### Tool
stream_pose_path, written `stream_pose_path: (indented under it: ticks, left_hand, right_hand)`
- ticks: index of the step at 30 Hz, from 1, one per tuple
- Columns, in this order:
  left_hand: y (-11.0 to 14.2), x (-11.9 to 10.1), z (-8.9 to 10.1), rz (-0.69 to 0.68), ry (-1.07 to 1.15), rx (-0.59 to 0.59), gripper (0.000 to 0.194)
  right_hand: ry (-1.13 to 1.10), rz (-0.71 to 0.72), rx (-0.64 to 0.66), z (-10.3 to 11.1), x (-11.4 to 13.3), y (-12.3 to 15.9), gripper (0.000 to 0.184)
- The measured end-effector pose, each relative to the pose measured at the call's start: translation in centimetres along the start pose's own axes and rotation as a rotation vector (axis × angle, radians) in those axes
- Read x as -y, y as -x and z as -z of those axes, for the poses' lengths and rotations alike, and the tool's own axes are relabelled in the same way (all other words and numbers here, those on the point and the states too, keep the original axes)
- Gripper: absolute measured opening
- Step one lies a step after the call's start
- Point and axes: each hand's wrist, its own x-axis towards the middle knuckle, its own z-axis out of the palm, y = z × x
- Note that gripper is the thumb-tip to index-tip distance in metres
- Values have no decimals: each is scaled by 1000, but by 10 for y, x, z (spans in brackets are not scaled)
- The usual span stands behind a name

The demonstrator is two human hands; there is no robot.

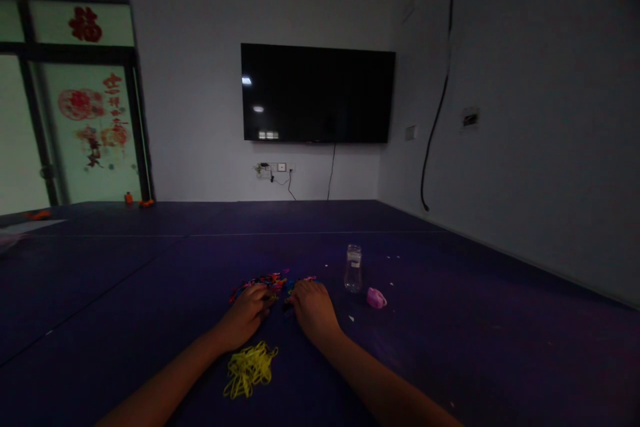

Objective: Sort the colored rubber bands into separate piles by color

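Note:
Both my hands rest on a dark blue floor mat [150,293] at a scattered heap of small multicoloured bands [267,282]. My left hand [246,315] lies on the left part of the heap with its fingers curled into it. My right hand [313,307] sits just right of it, fingers bent down onto the bands. What either hand pinches is too small and dark to make out. A separate pile of yellow bands [250,368] lies between my forearms, nearer to me.
A clear plastic jar [353,268] stands right of my right hand, with a pink lid [376,298] lying beside it. A black TV [317,94] hangs on the far wall. A glass door with red decorations [93,120] is at left. A black cable [440,100] hangs down the right wall.

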Motion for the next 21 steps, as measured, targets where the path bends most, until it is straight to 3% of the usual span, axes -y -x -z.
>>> stream_pose_path:
  ticks: [14,18,21]
  left_hand:
    - [-2,-1,3,60,39,-48,20]
    - [-6,-8,23,87,116,-22,21]
    - [-7,-14,45,125,283,120,21]
  right_hand:
    - [3,-1,-10,-1,0,-1,17]
    - [2,2,-16,-2,-1,-1,18]
    - [4,22,-22,-1,0,0,20]
